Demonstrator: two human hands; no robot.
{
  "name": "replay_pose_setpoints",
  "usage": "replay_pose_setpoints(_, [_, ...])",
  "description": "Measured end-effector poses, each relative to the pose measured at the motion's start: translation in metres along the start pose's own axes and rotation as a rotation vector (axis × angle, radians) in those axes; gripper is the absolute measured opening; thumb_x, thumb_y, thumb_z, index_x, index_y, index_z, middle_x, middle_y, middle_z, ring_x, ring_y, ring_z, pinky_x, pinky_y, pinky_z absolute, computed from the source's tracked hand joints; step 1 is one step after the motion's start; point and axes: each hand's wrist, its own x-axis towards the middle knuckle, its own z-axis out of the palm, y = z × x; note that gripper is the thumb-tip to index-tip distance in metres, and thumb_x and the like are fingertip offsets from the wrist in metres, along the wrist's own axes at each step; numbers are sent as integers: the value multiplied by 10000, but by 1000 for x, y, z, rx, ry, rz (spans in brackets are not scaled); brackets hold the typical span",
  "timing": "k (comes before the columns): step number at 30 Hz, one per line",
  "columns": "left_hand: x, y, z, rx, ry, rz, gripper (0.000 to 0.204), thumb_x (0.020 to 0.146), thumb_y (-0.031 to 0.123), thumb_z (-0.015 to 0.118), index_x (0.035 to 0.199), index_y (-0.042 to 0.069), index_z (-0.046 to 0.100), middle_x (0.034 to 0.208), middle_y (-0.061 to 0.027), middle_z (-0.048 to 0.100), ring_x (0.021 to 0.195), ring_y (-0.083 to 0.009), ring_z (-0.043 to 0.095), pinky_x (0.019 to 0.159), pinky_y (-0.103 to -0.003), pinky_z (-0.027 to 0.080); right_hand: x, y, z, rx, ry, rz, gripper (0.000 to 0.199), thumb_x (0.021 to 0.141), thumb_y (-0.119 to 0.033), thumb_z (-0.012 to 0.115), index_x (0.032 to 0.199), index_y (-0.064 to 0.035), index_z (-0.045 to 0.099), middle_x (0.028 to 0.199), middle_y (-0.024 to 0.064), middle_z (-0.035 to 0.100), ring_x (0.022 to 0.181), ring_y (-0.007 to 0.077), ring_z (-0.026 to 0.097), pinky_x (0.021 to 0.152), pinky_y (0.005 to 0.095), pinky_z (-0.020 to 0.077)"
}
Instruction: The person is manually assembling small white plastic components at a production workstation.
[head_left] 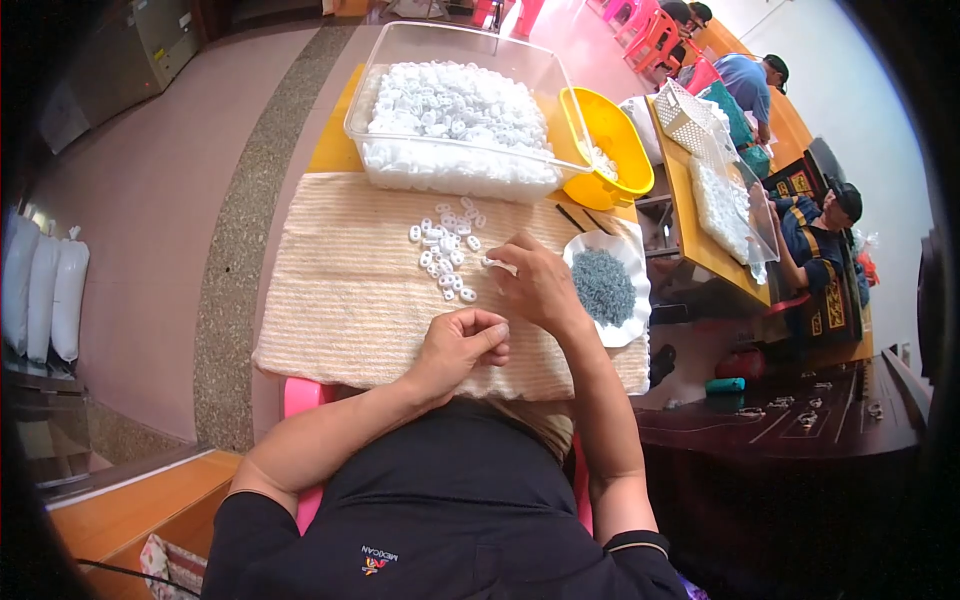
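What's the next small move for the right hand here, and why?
Probably bring the right hand back toward the left hand. Its fingertips are already on one small white piece at the edge of the loose pile of white pieces on the beige cloth, while the left hand sits pinched closed nearer the body, apparently holding something small. Whether the piece is actually gripped is unclear.

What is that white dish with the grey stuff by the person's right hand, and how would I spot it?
Start at the beige woven mat that covers the table in front of the person. At its right edge, just beyond the right hand, sits a white dish with a wavy rim. Unlike the clear bin and yellow bowl farther back, which hold white pieces, it is heaped with small blue-grey rings.
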Motion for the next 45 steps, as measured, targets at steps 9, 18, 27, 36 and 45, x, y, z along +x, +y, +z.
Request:
replay_pose_setpoints(9, [1, -1, 0, -12, -2, 3, 108, 910, 75, 625, 987, 2, 610, 862, -51, 636, 755, -117, 628, 700, -282, 573, 20, -11, 21, -149, -133, -3, 157, 817, -223, 633, 887, -113, 720, 897, 107, 642, 827, 325, 631, 734, 419, 492])
replay_pose_setpoints(18, [0, 0, 2, -12, 4, 19, 105, 910, 71, 626, 972, -12, 615, 847, -46, 633, 745, -108, 619, 688, -264, 568, 20, -9, 27, -115, -37, -64, 146, 799, -187, 621, 895, -107, 696, 875, 137, 636, 784, 335, 643, 693, 434, 503])
replay_pose_setpoints(27, [0, 0, 1, 0, -14, 2, 118, 909, 85, 630, 989, 2, 604, 862, -49, 636, 745, -119, 635, 700, -271, 572, 23, -14, 21, -141, -147, -20, 185, 798, -216, 622, 942, -108, 667, 905, 131, 631, 833, 330, 639, 712, 435, 503])
replay_pose_setpoints(36, [0, 1, -2, 38, -33, -13, 141, 903, 94, 641, 1000, -4, 611, 871, -54, 635, 754, -124, 634, 705, -267, 563, 23, -23, -6, -179, -208, -9, 245, 798, -201, 659, 1023, -109, 692, 940, 123, 639, 884, 327, 630, 770, 418, 492])
replay_pose_setpoints(45, [1, -1, 2, 123, -20, -27, 136, 895, 78, 648, 999, -7, 631, 895, -53, 640, 759, -129, 629, 707, -272, 550, 51, -48, 25, -279, -392, -70, 184, 810, -218, 607, 889, -99, 724, 920, 133, 656, 856, 333, 636, 753, 418, 498])
